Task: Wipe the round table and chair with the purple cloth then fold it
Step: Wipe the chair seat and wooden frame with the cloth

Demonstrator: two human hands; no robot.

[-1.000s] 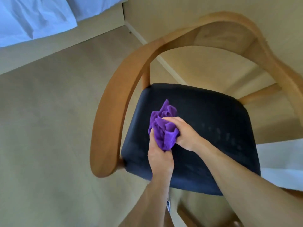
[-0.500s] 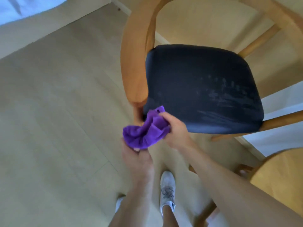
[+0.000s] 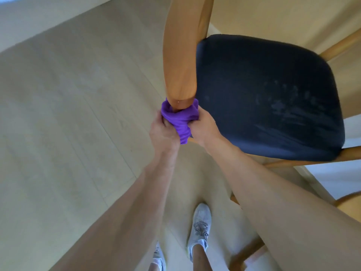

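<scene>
1. The left hand (image 3: pixel 164 132) and the right hand (image 3: pixel 203 127) are both closing around the purple cloth (image 3: pixel 178 119), fingers curled tight into the bunched fabric, one hand on each side of it.
2. The cloth is sitting pressed against the lower end of the chair's wooden armrest (image 3: pixel 184 55), wrapping partly around the rounded tip; a tail of it is hanging down between the two hands.
3. By my judgement the chair-wiping step is under way, with the wooden frame now getting attention; the dark seat cushion (image 3: pixel 263 90) beside it is showing faint streaks.
4. The next move probably calls for sliding the wrapped cloth up along the armrest while keeping both grips firm, so the fabric is hugging the wood rather than slipping off.
5. Both forearms are reaching forward and down, converging at the armrest tip, wrists fairly straight.
6. The person is standing over the wooden floor (image 3: pixel 68 94), white shoes (image 3: pixel 199 227) showing below.
</scene>
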